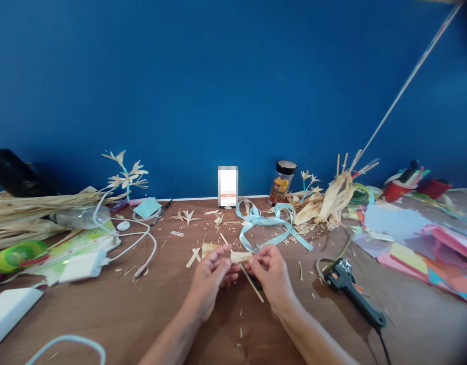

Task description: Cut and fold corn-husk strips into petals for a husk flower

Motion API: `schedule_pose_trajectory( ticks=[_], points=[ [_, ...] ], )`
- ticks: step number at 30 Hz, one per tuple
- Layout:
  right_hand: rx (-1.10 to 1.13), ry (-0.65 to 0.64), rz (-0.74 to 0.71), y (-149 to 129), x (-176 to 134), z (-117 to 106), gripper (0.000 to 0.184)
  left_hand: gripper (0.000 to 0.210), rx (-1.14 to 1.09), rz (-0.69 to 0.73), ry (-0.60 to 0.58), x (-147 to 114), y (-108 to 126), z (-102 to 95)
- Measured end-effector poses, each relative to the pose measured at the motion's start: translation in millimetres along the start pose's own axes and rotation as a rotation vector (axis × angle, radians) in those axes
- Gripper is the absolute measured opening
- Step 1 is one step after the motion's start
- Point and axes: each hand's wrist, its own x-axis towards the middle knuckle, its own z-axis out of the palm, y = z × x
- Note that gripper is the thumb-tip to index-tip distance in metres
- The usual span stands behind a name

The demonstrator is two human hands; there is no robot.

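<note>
between the left hand (210,278) and the right hand (273,276) spans a pale husk strip (241,257), above the brown table (155,304). the left, fingers loosely curled, pinches it under the thumb; the right grips its right end between thumb and forefinger. farther right lies a dark corded tool (357,294).
</note>
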Motion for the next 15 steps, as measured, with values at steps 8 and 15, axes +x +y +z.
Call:
schedule_pose_trajectory(
  ticks=[8,15],
  points=[
    [-0.081,-0.041,-0.06,1.4,-2.9,0.8,0.023,0.043,0.052,0.0,-0.018,1.5,-4.3,0.7],
    [-0.062,-0.042,-0.054,1.8,-4.0,3.0,0.022,0.044,-0.028,-0.051,0.02,3.2,-4.5,0.0]
  ],
)
